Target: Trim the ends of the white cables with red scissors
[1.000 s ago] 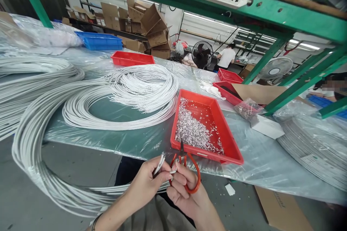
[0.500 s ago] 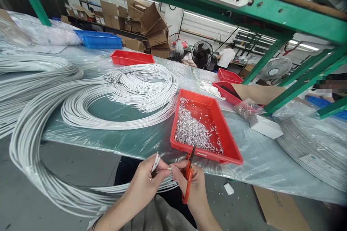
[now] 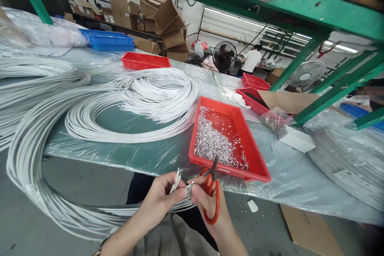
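Observation:
My left hand [image 3: 163, 198] is closed on the ends of several white cables [image 3: 176, 182], with thumb and forefinger pinching near the tips. Facing it, my right hand [image 3: 211, 204] is closed around orange-handled scissors [image 3: 215, 204], their dark blades pointing up and away from me. The right thumb and forefinger also pinch at a cable end close to the left thumb. A thick bundle of white cable [image 3: 39, 180] sweeps down from the table on the left and passes under my hands. Just beyond the scissors, a red tray [image 3: 259, 164] holds small silvery clippings [image 3: 214, 144].
Coiled white cables [image 3: 132, 138] lie on the plastic-covered table [image 3: 144, 158]. Behind them stand a red bin [image 3: 145, 62] and a blue bin [image 3: 109, 42]. To the right are a white box [image 3: 295, 139] and a wrapped cable coil [image 3: 345, 168]. A green frame [image 3: 318, 20] crosses overhead. One person [image 3: 251, 60] is in the background.
The scissors have turned in my right hand, so their handle loops show wider. Both hands stay close together at the cable ends. The whole view has shifted slightly.

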Demonstrator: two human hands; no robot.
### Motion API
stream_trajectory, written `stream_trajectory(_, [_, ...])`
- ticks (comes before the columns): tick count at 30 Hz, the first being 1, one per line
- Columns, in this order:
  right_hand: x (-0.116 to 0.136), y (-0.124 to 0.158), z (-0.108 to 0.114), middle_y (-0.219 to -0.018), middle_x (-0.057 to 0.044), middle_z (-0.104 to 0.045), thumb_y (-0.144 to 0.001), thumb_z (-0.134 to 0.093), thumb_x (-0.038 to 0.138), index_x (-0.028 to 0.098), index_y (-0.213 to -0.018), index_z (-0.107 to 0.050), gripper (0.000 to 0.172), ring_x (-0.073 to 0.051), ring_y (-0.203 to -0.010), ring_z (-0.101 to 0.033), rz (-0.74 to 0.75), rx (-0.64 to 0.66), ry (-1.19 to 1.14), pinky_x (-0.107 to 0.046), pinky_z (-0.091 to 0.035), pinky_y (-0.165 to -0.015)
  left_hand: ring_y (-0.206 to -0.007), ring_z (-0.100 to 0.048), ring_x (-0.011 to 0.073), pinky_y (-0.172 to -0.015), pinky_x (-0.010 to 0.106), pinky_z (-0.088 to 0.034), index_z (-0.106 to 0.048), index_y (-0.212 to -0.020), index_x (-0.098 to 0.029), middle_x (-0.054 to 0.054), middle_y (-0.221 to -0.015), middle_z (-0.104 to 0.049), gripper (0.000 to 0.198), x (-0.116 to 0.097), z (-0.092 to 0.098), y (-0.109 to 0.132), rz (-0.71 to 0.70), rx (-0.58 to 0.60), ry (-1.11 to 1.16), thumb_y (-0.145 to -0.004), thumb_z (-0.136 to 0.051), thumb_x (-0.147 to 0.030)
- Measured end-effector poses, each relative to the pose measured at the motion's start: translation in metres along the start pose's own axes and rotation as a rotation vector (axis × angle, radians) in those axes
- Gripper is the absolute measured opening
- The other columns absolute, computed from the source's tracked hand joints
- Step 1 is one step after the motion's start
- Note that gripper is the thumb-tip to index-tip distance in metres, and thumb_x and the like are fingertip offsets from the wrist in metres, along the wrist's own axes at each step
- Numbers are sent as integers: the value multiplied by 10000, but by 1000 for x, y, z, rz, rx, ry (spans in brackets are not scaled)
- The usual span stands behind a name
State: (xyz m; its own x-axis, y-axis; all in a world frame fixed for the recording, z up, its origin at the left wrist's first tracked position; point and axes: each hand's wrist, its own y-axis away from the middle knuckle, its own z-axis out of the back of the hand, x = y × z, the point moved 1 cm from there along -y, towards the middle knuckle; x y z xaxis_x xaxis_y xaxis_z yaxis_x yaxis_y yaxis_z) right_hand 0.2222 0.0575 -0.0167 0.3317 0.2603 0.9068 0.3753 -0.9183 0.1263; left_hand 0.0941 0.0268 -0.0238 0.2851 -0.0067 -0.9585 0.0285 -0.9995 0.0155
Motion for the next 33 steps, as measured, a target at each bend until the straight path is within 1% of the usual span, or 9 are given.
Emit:
stream_trajectory(4, [5,0,2,-444,25,-564,-661,-734,274,178,-641,-720,100,-107,-430,-462,115,-41,171,-227,-349,-446,-393,-222,44,-378,178,-167,-547,-617,-149,-82,-482,-399,342,5,0,-2,43,20,28,-658,-695,-454])
stream_trajectory(7, [6,-2,4,-430,20,-561,-645,-729,250,182,-649,-730,68,-118,-409,-460,165,-23,246,-235,-358,-419,-354,-244,41,-356,176,-163,-536,-610,-150,-86,-440,-384,376,6,0,-1,80,40,42,-647,-685,-494])
stream_trajectory(11, [7,-4,7,-428,16,-564,-670,-693,254,189,-646,-728,78,-121,-402,-486,196,11,291,-227,-392,-408,-334,-287,37,-354,174,-187,-533,-629,-148,-69,-466,-441,383,4,1,0,107,48,49,-632,-695,-495])
stream_trajectory(15, [7,-4,5,-477,10,-604,-616,-727,231,190,-665,-720,64,-110,-409,-487,205,7,300,-215,-391,-410,-351,-251,42,-359,171,-199,-532,-644,-154,-101,-427,-360,362,3,1,1,78,24,37,-654,-685,-482])
stream_trajectory(20, [6,-3,2,-470,11,-597,-693,-678,272,184,-652,-709,102,-114,-415,-497,189,-23,322,-221,-416,-430,-383,-249,41,-360,173,-196,-544,-626,-149,-83,-502,-404,353,1,-1,0,35,-20,12,-643,-701,-464])
stream_trajectory(24, [8,-4,3,-424,9,-568,-685,-674,305,176,-655,-726,142,-122,-392,-486,179,14,346,-229,-412,-413,-382,-240,40,-359,178,-168,-553,-614,-147,-80,-502,-423,342,-1,-2,0,27,-33,6,-642,-708,-450])
stream_trajectory(27, [12,-4,4,-409,18,-543,-678,-665,278,174,-655,-728,123,-112,-382,-457,172,31,355,-227,-396,-406,-379,-225,36,-360,174,-162,-549,-611,-147,-90,-481,-397,346,0,-2,1,37,-30,20,-635,-714,-451])
stream_trajectory(29, [15,-3,4,-406,26,-525,-667,-663,244,174,-651,-728,98,-101,-380,-429,166,43,361,-219,-373,-399,-361,-238,35,-357,171,-178,-549,-614,-148,-96,-454,-378,353,2,-1,1,57,-17,35,-628,-716,-460])
stream_trajectory(33, [18,-3,1,-406,29,-520,-634,-669,178,170,-655,-733,68,-94,-385,-409,151,81,370,-208,-347,-396,-287,-334,33,-329,167,-181,-556,-631,-144,-65,-454,-473,380,8,4,-1,126,35,75,-613,-715,-488])
